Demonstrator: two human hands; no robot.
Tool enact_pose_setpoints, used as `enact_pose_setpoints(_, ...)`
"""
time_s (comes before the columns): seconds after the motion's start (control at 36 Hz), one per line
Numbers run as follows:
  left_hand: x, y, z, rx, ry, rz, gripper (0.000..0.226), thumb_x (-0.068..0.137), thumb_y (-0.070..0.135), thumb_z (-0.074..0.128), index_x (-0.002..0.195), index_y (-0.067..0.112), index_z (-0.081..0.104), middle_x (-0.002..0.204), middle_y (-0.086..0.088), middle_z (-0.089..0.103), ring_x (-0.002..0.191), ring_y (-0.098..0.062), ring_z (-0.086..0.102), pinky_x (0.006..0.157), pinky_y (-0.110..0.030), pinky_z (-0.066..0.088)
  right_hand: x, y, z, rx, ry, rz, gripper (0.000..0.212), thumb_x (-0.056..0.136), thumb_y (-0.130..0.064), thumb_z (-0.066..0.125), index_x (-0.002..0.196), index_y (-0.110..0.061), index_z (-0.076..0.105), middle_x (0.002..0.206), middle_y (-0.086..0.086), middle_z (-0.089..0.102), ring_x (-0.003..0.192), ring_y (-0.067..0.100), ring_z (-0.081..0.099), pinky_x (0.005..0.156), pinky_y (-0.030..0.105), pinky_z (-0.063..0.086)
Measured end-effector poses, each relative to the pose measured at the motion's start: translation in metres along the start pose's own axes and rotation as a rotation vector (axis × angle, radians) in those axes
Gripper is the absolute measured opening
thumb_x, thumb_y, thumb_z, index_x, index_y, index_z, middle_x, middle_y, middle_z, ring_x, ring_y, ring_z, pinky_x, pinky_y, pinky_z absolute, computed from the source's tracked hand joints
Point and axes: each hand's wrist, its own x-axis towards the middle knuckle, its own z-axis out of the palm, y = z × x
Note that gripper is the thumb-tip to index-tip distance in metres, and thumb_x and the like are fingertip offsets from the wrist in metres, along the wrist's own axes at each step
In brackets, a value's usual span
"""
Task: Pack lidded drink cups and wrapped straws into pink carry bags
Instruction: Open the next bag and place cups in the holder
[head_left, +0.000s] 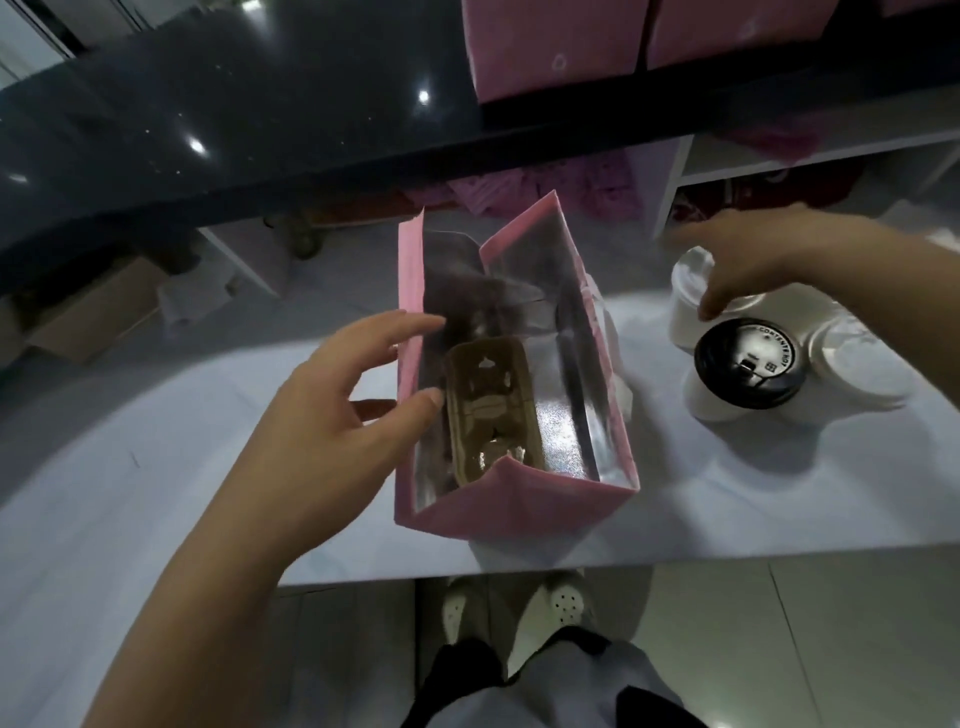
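Note:
A pink carry bag (519, 506) with a silver lining stands open on the white table (156, 467). A brown cardboard cup holder (491, 410) lies at its bottom. My left hand (343, 410) rests against the bag's left wall, fingers loosely spread, thumb at the rim. To the right stand white cups: one with a black lid (750, 361), one with a white lid (691, 291) behind it, another white-lidded cup (857, 358) further right. My right hand (753, 260) hovers over the cups with fingers pointing down, holding nothing I can see.
A dark glossy counter (234, 130) runs across the back, with pink bags (556, 47) on it at the upper right. Shelves with pink and red packets (587, 192) sit under the counter. Cardboard boxes (93, 317) stand on the floor at the left. The table's near edge is just before my feet.

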Motion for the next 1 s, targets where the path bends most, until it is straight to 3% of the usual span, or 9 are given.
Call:
enact_pose_setpoints(0.14, 0.028, 0.008, -0.002, 0.119, 0.000, 0.112, 0.043, 0.094, 0.024, 0.063, 0.128, 0.047, 0.050, 0.137, 0.023, 0.042, 0.122, -0.003, 0.043, 0.093, -0.030, 0.047, -0.006, -0.009, 0.004, 0.078, 0.008, 0.048, 0.080, 0.068, -0.022, 0.087, 0.138, -0.018, 0.047, 0.108, 0.004, 0.055, 0.096, 0.026, 0.052, 0.075, 0.029, 0.036)
enact_pose_setpoints(0.22, 0.042, 0.007, -0.006, 0.124, 0.033, 0.130, 0.049, 0.091, 0.021, 0.066, 0.133, 0.042, 0.050, 0.147, 0.015, 0.041, 0.126, -0.009, 0.045, 0.099, -0.036, 0.046, -0.022, -0.020, -0.003, 0.095, 0.081, 0.090, 0.083, 0.067, -0.030, 0.086, 0.139, -0.022, 0.046, 0.122, 0.011, 0.058, 0.104, 0.033, 0.057, 0.080, 0.035, 0.044)
enact_pose_setpoints(0.33, 0.047, -0.012, -0.020, -0.144, 0.028, 0.128, 0.046, 0.091, 0.017, 0.065, 0.128, 0.042, 0.056, 0.141, 0.015, 0.046, 0.118, -0.004, 0.047, 0.096, -0.039, 0.053, -0.055, -0.037, -0.029, 0.144, 0.284, 0.115, 0.090, 0.063, -0.041, 0.084, 0.141, -0.034, 0.040, 0.135, 0.015, 0.050, 0.114, 0.041, 0.055, 0.097, 0.050, 0.047)
enact_pose_setpoints(0.42, 0.046, -0.030, -0.029, -0.290, 0.013, 0.127, 0.046, 0.090, 0.014, 0.065, 0.123, 0.046, 0.060, 0.139, 0.015, 0.050, 0.123, -0.007, 0.051, 0.094, -0.048, 0.056, -0.097, -0.064, -0.058, 0.240, 0.454, 0.054, 0.092, 0.068, -0.034, 0.085, 0.147, -0.034, 0.037, 0.146, 0.014, 0.033, 0.123, 0.039, 0.048, 0.103, 0.043, 0.042)
enact_pose_setpoints(0.53, 0.042, -0.051, -0.037, -0.425, 0.004, 0.116, 0.045, 0.091, 0.009, 0.060, 0.115, 0.046, 0.066, 0.131, 0.014, 0.058, 0.118, -0.008, 0.057, 0.092, -0.047, 0.057, -0.166, -0.125, -0.088, 0.300, 0.585, -0.071, 0.090, 0.065, -0.040, 0.081, 0.143, -0.042, 0.038, 0.139, 0.003, 0.038, 0.111, 0.023, 0.051, 0.098, 0.039, 0.045)
enact_pose_setpoints(0.67, 0.045, -0.068, -0.044, -0.553, -0.061, 0.111, 0.042, 0.092, 0.007, 0.058, 0.113, 0.042, 0.068, 0.113, 0.013, 0.068, 0.108, -0.013, 0.065, 0.083, -0.042, 0.061, -0.211, -0.192, -0.083, 0.334, 0.486, -0.285, 0.081, 0.063, -0.050, 0.074, 0.136, -0.043, 0.041, 0.126, -0.010, 0.050, 0.104, 0.018, 0.061, 0.085, 0.043, 0.056)
enact_pose_setpoints(0.81, 0.052, -0.084, -0.047, -0.593, -0.082, 0.105, 0.045, 0.081, 0.014, 0.061, 0.116, 0.043, 0.068, 0.113, 0.014, 0.069, 0.107, -0.007, 0.065, 0.085, -0.044, 0.060, -0.190, -0.225, -0.053, 0.142, 0.285, -0.171, 0.081, 0.063, -0.051, 0.077, 0.133, -0.047, 0.036, 0.125, -0.017, 0.052, 0.098, 0.015, 0.061, 0.079, 0.037, 0.053)
enact_pose_setpoints(0.92, 0.056, -0.097, -0.050, -0.592, -0.084, 0.128, 0.049, 0.088, 0.005, 0.060, 0.125, 0.037, 0.064, 0.117, 0.014, 0.067, 0.106, -0.001, 0.064, 0.085, -0.042, 0.060, -0.163, -0.232, -0.034, 0.029, 0.168, -0.119, 0.082, 0.066, -0.050, 0.079, 0.135, -0.044, 0.034, 0.124, -0.014, 0.052, 0.098, 0.017, 0.059, 0.081, 0.037, 0.053)
enact_pose_setpoints(1.0, 0.058, -0.102, -0.054, -0.606, -0.107, 0.136, 0.049, 0.089, 0.004, 0.060, 0.122, 0.039, 0.065, 0.116, 0.015, 0.066, 0.103, -0.002, 0.064, 0.083, -0.040, 0.061, -0.141, -0.239, -0.016, -0.026, 0.089, -0.117, 0.079, 0.067, -0.045, 0.082, 0.133, -0.039, 0.038, 0.122, -0.010, 0.053, 0.098, 0.017, 0.057, 0.074, 0.031, 0.050)
